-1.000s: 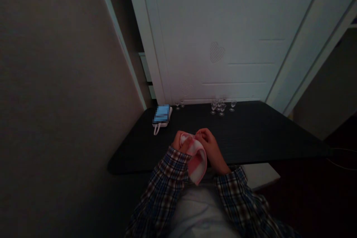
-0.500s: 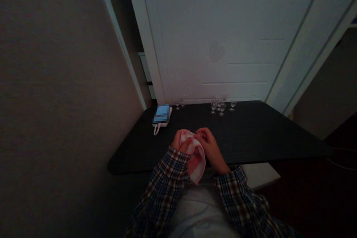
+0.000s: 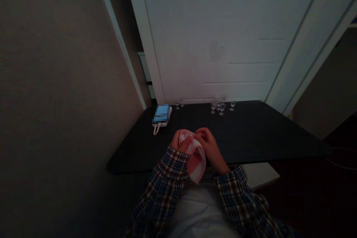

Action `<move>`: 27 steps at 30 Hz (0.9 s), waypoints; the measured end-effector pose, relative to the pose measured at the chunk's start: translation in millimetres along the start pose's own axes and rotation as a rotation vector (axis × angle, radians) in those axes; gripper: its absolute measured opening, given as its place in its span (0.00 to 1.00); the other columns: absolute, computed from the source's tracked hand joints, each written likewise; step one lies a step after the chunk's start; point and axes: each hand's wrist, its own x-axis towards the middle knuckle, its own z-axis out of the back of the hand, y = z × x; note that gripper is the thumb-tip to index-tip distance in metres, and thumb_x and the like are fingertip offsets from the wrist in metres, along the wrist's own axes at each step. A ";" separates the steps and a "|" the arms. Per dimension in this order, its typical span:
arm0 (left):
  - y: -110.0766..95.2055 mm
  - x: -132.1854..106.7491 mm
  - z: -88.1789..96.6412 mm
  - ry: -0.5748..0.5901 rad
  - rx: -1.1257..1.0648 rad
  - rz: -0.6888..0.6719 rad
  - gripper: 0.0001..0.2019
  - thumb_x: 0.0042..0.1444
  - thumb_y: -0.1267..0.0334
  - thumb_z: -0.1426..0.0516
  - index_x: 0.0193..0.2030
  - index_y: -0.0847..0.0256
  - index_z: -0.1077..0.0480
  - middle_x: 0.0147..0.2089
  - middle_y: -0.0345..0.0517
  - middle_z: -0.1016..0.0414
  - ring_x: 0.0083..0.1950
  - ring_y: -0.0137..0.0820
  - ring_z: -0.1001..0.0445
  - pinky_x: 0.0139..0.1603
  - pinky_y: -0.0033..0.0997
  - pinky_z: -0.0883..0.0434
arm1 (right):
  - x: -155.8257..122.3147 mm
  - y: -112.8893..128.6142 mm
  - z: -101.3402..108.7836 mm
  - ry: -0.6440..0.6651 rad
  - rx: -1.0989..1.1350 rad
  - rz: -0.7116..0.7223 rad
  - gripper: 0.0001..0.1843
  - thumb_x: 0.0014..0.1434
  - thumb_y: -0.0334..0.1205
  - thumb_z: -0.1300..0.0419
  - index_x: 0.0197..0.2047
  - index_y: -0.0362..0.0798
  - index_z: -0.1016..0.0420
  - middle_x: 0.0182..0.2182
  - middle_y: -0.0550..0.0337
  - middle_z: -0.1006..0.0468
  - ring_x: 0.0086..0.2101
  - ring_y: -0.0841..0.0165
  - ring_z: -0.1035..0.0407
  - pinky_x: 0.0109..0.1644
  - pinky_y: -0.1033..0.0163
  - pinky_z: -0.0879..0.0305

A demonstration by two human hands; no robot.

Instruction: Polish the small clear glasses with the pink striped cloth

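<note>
In the head view, the change over the last second is small: the hanging fold of the pink-and-white cloth (image 3: 196,163) has drawn slightly to the left, and its upper part looks more spread between the hands, while both hands keep almost the same place. The left hand (image 3: 175,141) is closed around the left side of the cloth, thumb on the near face and the other fingers mostly hidden. The right hand (image 3: 208,144) has its fingers bent inward at the cloth's upper right edge, and they seem to pinch a small clear thing (image 3: 199,134), probably a glass, though it is too dim to be certain. The cloth is held up at the near side of the dark desk (image 3: 264,130), its loose end drooping towards the person's lap. So the handling appears to be a fine working of the fingers, still under way. Unmoved at the back are the group of stemmed glasses (image 3: 222,109), the pair of small glasses (image 3: 177,105) and, left of that pair, a device with a lit screen (image 3: 161,113).
</note>
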 end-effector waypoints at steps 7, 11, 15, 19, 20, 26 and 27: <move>-7.3 -2.0 -1.3 -0.003 -0.042 0.030 0.13 0.48 0.54 0.45 0.36 0.61 0.34 0.30 0.42 0.30 0.30 0.29 0.32 0.30 0.26 0.34 | -1.1 1.2 -0.2 0.025 0.008 -0.004 0.10 0.53 0.45 0.42 0.37 0.50 0.34 0.31 0.63 0.29 0.33 0.70 0.34 0.36 0.66 0.37; -6.8 -1.9 -1.2 -0.003 -0.039 0.036 0.13 0.48 0.54 0.45 0.34 0.61 0.34 0.27 0.40 0.32 0.27 0.27 0.34 0.27 0.25 0.36 | -1.1 1.9 0.1 0.040 0.007 -0.001 0.10 0.53 0.45 0.42 0.37 0.49 0.34 0.30 0.63 0.30 0.32 0.70 0.34 0.35 0.67 0.38; -6.8 -1.5 0.6 -0.003 -0.008 -0.020 0.11 0.49 0.56 0.45 0.35 0.60 0.34 0.28 0.40 0.32 0.27 0.26 0.35 0.27 0.24 0.36 | -1.0 2.2 0.2 0.047 -0.003 -0.005 0.11 0.53 0.46 0.42 0.37 0.49 0.34 0.31 0.63 0.29 0.33 0.70 0.34 0.35 0.66 0.37; -7.0 -1.8 2.6 0.060 -0.049 -0.052 0.12 0.50 0.56 0.46 0.39 0.61 0.33 0.31 0.41 0.29 0.27 0.26 0.33 0.26 0.23 0.36 | -0.6 -0.1 -0.2 0.044 -0.009 0.005 0.12 0.53 0.46 0.42 0.38 0.50 0.35 0.31 0.63 0.29 0.33 0.70 0.33 0.36 0.66 0.37; -6.4 -1.8 2.8 0.074 -0.066 -0.049 0.13 0.50 0.56 0.46 0.40 0.61 0.33 0.31 0.42 0.29 0.27 0.26 0.32 0.26 0.23 0.35 | -0.3 -0.9 -0.4 0.047 -0.011 0.006 0.12 0.53 0.47 0.42 0.38 0.50 0.35 0.31 0.63 0.29 0.33 0.69 0.33 0.36 0.66 0.37; -0.9 -0.1 2.0 0.092 -0.086 -0.042 0.15 0.51 0.56 0.46 0.43 0.61 0.33 0.34 0.44 0.27 0.28 0.26 0.32 0.27 0.23 0.35 | 0.7 -2.7 -0.7 0.050 -0.026 0.002 0.12 0.53 0.47 0.41 0.38 0.50 0.35 0.30 0.63 0.29 0.31 0.70 0.33 0.33 0.66 0.38; -1.2 -0.1 1.8 0.082 -0.084 -0.033 0.16 0.51 0.56 0.46 0.44 0.61 0.33 0.33 0.43 0.28 0.27 0.26 0.33 0.26 0.23 0.36 | 0.6 -2.1 -0.5 0.054 -0.029 0.000 0.12 0.53 0.47 0.41 0.37 0.50 0.35 0.30 0.63 0.29 0.31 0.70 0.34 0.33 0.67 0.38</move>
